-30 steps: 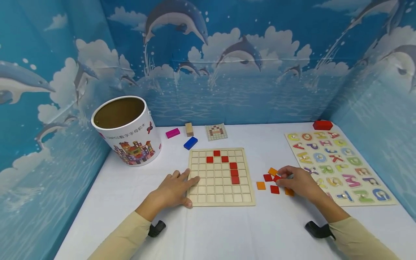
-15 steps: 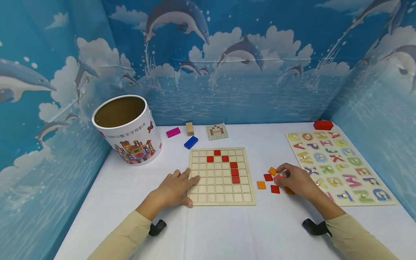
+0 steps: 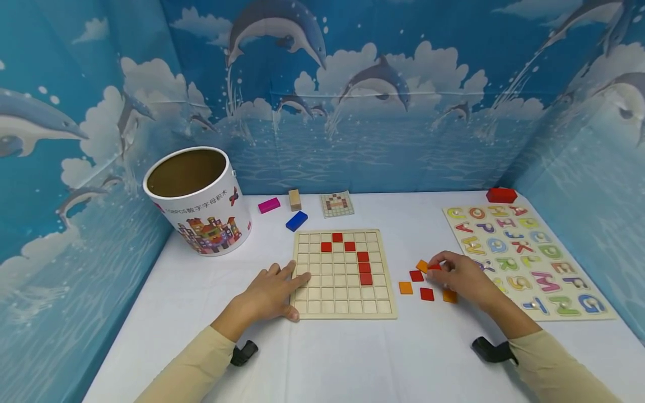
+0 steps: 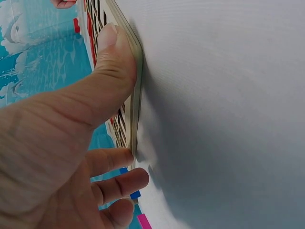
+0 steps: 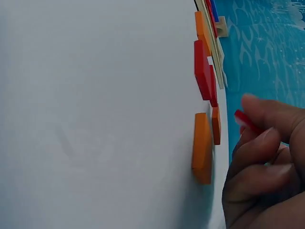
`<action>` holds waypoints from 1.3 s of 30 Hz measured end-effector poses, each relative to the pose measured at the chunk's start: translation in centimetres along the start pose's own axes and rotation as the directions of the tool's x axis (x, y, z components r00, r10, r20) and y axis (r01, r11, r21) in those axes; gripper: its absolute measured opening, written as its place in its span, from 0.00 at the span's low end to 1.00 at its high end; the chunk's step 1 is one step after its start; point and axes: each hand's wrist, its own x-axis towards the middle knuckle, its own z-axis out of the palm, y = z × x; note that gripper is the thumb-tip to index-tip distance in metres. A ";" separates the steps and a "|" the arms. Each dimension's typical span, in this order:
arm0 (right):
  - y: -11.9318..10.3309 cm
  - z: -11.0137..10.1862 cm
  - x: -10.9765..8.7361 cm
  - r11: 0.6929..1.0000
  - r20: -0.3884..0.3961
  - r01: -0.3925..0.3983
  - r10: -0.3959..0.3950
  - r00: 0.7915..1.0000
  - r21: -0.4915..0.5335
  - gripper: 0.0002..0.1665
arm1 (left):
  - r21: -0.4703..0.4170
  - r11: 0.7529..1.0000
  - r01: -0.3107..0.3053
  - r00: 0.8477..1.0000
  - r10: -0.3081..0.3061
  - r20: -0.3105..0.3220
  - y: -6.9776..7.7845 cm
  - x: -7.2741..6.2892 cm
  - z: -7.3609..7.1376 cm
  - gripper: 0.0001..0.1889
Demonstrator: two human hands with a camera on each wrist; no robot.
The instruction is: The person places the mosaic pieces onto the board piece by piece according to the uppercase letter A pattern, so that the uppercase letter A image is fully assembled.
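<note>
A pale wooden grid board [image 3: 327,291] lies on the table with several red square tiles [image 3: 364,267] set in its upper and right cells. My left hand [image 3: 267,294] rests on the board's left edge with fingers spread; the left wrist view shows its thumb [image 4: 112,57] lying on the rim. To the right of the board, my right hand [image 3: 462,280] pinches a red tile [image 5: 249,122] between thumb and fingers, above the table. Beneath and beside it lie loose tiles: red ones [image 3: 426,294] and orange ones [image 3: 405,287].
An alphabet puzzle board [image 3: 529,268] lies at the right, with a red block [image 3: 501,195] behind it. Behind the grid board are a small pattern card [image 3: 337,205] and blue [image 3: 296,221], plain wood [image 3: 294,200] and magenta [image 3: 269,205] blocks. A white bucket [image 3: 211,224] stands back left.
The right hand has taken a red tile from the loose pile and lifted it slightly off the table. The left hand stays in place on the board.
</note>
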 end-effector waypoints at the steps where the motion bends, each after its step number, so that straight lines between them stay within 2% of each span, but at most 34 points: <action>1: -0.1 -0.1 0.1 1.000 0.000 -0.008 0.008 1.000 0.015 0.25 | 0.004 1.000 -0.002 1.000 0.002 -0.001 0.0 0.0 0.0 0.49; 5: -1.0 0.0 1.1 0.991 0.013 -0.039 0.038 0.999 0.126 0.32 | 0.022 1.000 -0.005 1.000 0.005 -0.002 0.0 0.0 0.0 0.49; 8: -2.2 1.2 2.2 0.966 0.049 -0.052 0.041 0.998 0.255 0.32 | 0.035 0.999 -0.005 1.000 0.005 -0.001 0.0 0.0 0.0 0.49; 12: -4.8 3.5 3.6 0.927 0.113 -0.036 -0.007 0.994 0.372 0.31 | 0.038 0.999 -0.006 1.000 0.006 0.002 0.0 0.0 0.0 0.49; 18: -9.7 6.9 5.7 0.896 0.197 0.044 -0.145 0.970 0.443 0.26 | 0.024 1.000 -0.003 1.000 0.003 0.009 0.1 0.1 0.0 0.49; 22: -12.4 9.0 6.9 0.901 0.234 0.114 -0.228 0.945 0.418 0.22 | 0.031 1.000 -0.005 1.000 0.004 0.011 0.1 0.2 0.0 0.50; 25: -13.7 10.3 7.7 0.912 0.254 0.140 -0.250 0.934 0.385 0.20 | 0.035 0.999 -0.008 1.000 0.008 0.009 0.0 0.3 0.0 0.50; 29: -15.0 11.5 8.4 0.924 0.258 0.138 -0.239 0.936 0.356 0.17 | 0.037 0.999 -0.012 1.000 0.011 0.003 -0.1 0.1 -0.1 0.49; 33: -15.9 12.6 8.8 0.940 0.250 0.171 -0.248 0.936 0.295 0.15 | 0.044 0.999 -0.008 1.000 0.007 0.005 -0.1 -0.1 -0.2 0.50; 39: -16.7 14.1 9.1 0.961 0.232 0.258 -0.275 0.933 0.100 0.14 | 0.028 1.000 -0.006 1.000 0.006 0.010 -0.1 -0.2 -0.3 0.49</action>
